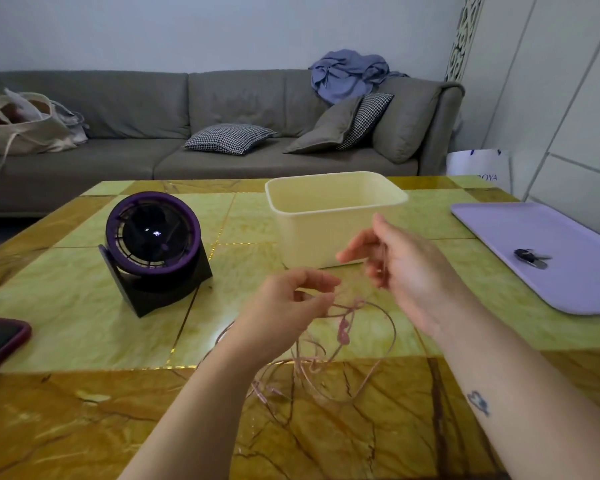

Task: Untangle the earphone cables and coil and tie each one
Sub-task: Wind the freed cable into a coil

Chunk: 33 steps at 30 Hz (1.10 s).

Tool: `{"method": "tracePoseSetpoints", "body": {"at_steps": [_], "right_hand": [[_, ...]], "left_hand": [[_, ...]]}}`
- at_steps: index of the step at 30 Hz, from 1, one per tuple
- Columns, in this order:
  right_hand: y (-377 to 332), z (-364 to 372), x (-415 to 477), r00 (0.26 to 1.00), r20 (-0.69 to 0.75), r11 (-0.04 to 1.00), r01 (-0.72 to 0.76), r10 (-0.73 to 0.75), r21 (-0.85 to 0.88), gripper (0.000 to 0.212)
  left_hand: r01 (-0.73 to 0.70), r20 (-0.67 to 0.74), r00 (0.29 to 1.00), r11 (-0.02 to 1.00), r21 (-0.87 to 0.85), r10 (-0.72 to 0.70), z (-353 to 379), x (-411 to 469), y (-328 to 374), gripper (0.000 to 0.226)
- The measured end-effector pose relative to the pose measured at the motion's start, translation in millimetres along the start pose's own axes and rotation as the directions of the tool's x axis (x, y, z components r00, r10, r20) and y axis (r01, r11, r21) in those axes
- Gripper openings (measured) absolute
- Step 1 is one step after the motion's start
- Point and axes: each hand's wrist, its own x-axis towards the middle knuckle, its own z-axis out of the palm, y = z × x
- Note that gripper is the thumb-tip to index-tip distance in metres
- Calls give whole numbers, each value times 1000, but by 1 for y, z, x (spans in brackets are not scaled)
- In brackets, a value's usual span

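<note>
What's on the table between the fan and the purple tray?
Head view: the open cream tub stands between the fan and the tray.

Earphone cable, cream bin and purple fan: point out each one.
earphone cable (343,332): head view, thick pink piece mid-cable.
cream bin (312,233): head view, front wall.
purple fan (153,196): head view, top of ring.

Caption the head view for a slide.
Untangling: the left hand and right hand pinch a pink earphone cable near a cream tub.
</note>
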Motion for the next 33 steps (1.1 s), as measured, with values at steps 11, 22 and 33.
{"method": "tracePoseSetpoints", "body": {"at_steps": [11, 22, 33], "right_hand": [[-6, 5, -2, 980, 144, 957, 171, -139, -236, 51], [-18, -2, 6, 992, 117, 790, -30, -53, 612, 56], [-35, -32, 1, 971, 216, 744, -66, -106, 665, 44]], "left_hand": [[16, -59, 998, 988, 153, -7, 14, 6, -7, 26], [-11, 53, 998, 863, 504, -19, 36, 12, -23, 34], [122, -77, 992, 588, 799, -101, 30, 15, -35, 30]]}}
